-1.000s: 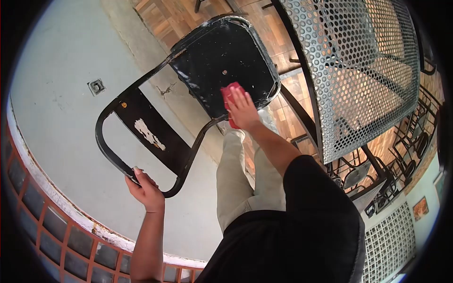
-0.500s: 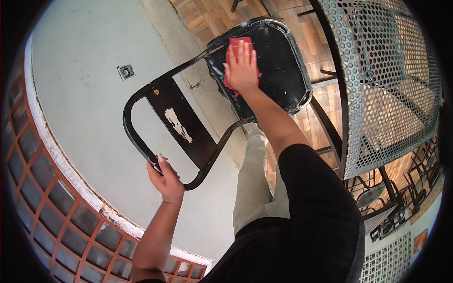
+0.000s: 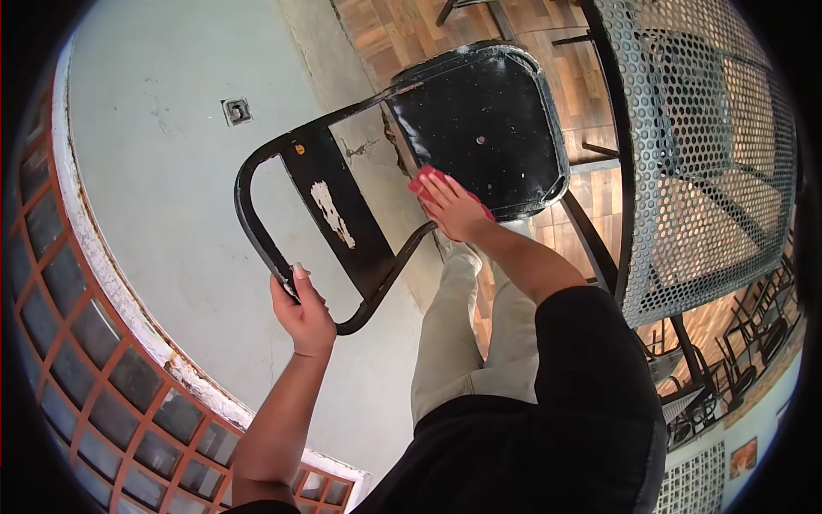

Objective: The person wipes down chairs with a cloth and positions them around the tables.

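A black metal chair has a scuffed seat with a small hole and a backrest panel with a white worn patch and an orange spot. My left hand is wrapped round the tube at the top of the backrest. Under my right hand a red cloth is pressed against the seat's near corner, beside the backrest tube. The fingers of my right hand lie stretched over the cloth, which sticks out past the fingertips and along the hand's edge.
A perforated metal table stands close on the right, with black chairs beyond it. On the left are a pale wall with a small socket box and a brown-framed lattice. Wood-patterned floor tiles show behind the seat.
My right hand and the cloth went from the near side of the seat up to its far left part, then back down to the near left corner. My left hand keeps its hold.
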Demonstrator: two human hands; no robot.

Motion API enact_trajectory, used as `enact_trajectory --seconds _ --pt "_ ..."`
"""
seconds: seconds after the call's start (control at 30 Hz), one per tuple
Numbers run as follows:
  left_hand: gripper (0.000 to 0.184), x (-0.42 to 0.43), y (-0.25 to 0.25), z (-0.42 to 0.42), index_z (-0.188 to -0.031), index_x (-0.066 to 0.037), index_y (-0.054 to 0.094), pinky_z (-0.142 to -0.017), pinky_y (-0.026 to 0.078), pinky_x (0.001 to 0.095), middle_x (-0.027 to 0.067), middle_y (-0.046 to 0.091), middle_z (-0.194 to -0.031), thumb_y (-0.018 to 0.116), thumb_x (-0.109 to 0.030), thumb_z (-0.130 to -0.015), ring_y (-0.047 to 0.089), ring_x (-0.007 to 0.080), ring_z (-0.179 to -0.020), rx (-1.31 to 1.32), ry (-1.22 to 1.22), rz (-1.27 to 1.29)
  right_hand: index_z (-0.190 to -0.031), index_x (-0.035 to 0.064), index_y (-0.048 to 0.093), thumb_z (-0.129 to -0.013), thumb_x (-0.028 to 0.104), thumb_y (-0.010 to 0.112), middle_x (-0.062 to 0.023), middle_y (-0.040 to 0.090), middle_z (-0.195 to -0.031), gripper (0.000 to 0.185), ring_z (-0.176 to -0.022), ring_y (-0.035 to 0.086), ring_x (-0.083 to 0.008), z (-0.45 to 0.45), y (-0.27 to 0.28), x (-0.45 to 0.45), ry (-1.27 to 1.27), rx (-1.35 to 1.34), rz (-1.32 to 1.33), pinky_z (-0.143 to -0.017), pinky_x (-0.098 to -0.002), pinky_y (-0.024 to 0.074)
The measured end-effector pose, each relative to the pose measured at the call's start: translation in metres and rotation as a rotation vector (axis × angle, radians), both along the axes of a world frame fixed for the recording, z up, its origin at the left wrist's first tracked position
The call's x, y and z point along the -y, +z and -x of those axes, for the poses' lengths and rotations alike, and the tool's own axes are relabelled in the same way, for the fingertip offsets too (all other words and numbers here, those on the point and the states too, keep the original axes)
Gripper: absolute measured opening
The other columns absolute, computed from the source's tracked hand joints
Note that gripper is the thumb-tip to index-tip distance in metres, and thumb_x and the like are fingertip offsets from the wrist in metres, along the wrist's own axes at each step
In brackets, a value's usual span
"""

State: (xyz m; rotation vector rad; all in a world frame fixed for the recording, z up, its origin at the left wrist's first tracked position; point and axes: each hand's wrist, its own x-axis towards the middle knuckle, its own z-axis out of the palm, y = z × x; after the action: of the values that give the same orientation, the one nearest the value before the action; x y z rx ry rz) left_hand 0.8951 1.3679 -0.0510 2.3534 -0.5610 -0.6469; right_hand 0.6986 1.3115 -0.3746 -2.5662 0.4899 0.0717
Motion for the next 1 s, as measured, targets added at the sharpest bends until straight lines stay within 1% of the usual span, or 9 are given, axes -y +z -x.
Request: enact_trajectory --seconds 0.17,0.3,0.43,0.5,0.63,0.7,0.77,0.87,1.0 --pt "0.027 -0.003 -0.001 -0.003 -0.096 -0.008 0.05 -0.042 0.029 0.0216 -0.0068 0.04 -0.059 0.053 -0.033 -0.107 0.034 0.0023 -0.046 -0.004 -0.021 0.019 -0.143 0.0103 0.054 -0.102 0.038 0.045 -0.0169 0.023 -0.166 0.051 -0.155 0.017 -0.0318 0.004 0.001 0.012 0.112 0.024 0.029 -0.125 -0.0516 0.0123" --pt "0.027 -0.001 0.0 -0.002 -0.095 -0.008 0.051 -0.043 0.03 0.0217 -0.0067 0.04 -0.058 0.053 -0.033 -0.107 0.034 0.0024 -0.046 -0.013 -0.006 0.014 -0.144 0.0087 0.053 -0.102 0.038 0.044 -0.0183 0.023 -0.166 0.052 -0.155 0.019 -0.0321 -0.075 -0.012 0.086 -0.311 0.186 0.069 -0.124 -0.0521 0.0137" --pt "0.027 -0.002 0.0 -0.003 -0.095 -0.008 0.051 -0.043 0.03 0.0217 -0.0065 0.039 -0.058 0.053 -0.032 -0.107 0.035 0.0025 -0.047 0.002 0.006 -0.022 -0.144 0.0084 0.053 -0.1 0.036 0.048 -0.0208 0.024 -0.165 0.052 -0.154 0.02 -0.0338 -0.13 -0.017 0.131 -0.393 0.235 0.135 -0.123 -0.0527 0.0157" --pt "0.026 -0.001 0.0 -0.001 -0.096 -0.007 0.051 -0.044 0.03 0.0218 -0.0062 0.041 -0.06 0.053 -0.031 -0.107 0.036 0.0026 -0.048 -0.04 0.016 -0.027 -0.144 0.0085 0.053 -0.1 0.036 0.049 -0.0211 0.024 -0.165 0.052 -0.154 0.02 -0.0338 -0.128 -0.007 0.122 -0.385 0.127 0.161 -0.124 -0.0525 0.0154" --pt "0.026 0.003 0.001 -0.001 -0.097 -0.006 0.051 -0.045 0.03 0.0219 -0.0058 0.042 -0.061 0.053 -0.031 -0.107 0.036 0.0026 -0.05 -0.048 0.036 -0.021 -0.144 0.0091 0.053 -0.1 0.037 0.05 -0.0216 0.022 -0.166 0.053 -0.155 0.018 -0.0344 -0.062 0.001 0.049 -0.309 -0.024 0.143 -0.124 -0.0521 0.0141" --pt "0.027 0.001 0.001 0.001 -0.096 -0.008 0.05 -0.043 0.028 0.0218 -0.0065 0.039 -0.057 0.052 -0.033 -0.107 0.034 0.0024 -0.047 -0.021 0.051 -0.02 -0.146 0.0095 0.052 -0.1 0.04 0.051 -0.0222 0.02 -0.166 0.056 -0.155 0.017 -0.0357 -0.008 0.001 0.009 -0.327 -0.081 -0.021 -0.124 -0.0517 0.0138" --pt "0.027 -0.001 -0.002 0.001 -0.096 -0.008 0.05 -0.043 0.027 0.0217 -0.0064 0.039 -0.057 0.052 -0.033 -0.107 0.033 0.0024 -0.047 -0.022 0.045 -0.009 -0.149 0.0105 0.049 -0.1 0.042 0.051 -0.0229 0.019 -0.166 0.058 -0.155 0.017 -0.0375 0.05 0.006 -0.011 -0.38 -0.115 -0.035 -0.123 -0.0537 0.0155" --pt "0.028 -0.003 -0.001 -0.002 -0.096 -0.008 0.05 -0.043 0.027 0.0217 -0.0062 0.038 -0.057 0.052 -0.033 -0.107 0.033 0.0025 -0.047 -0.014 0.024 -0.007 -0.153 0.0095 0.044 -0.099 0.043 0.051 -0.0251 0.019 -0.166 0.064 -0.154 0.018 -0.039 0.099 0.005 0.003 -0.602 -0.155 0.011 -0.122 -0.057 0.017" --pt "0.027 -0.002 0.001 -0.003 -0.096 -0.008 0.05 -0.043 0.027 0.0216 -0.0059 0.038 -0.057 0.052 -0.033 -0.107 0.034 0.0026 -0.047 -0.007 0.007 -0.039 -0.155 0.0053 0.038 -0.099 0.044 0.051 -0.0297 0.021 -0.163 0.069 -0.153 0.019 -0.0439 0.05 0.009 0.084 -0.88 -0.142 0.207 -0.121 -0.0604 0.0172"
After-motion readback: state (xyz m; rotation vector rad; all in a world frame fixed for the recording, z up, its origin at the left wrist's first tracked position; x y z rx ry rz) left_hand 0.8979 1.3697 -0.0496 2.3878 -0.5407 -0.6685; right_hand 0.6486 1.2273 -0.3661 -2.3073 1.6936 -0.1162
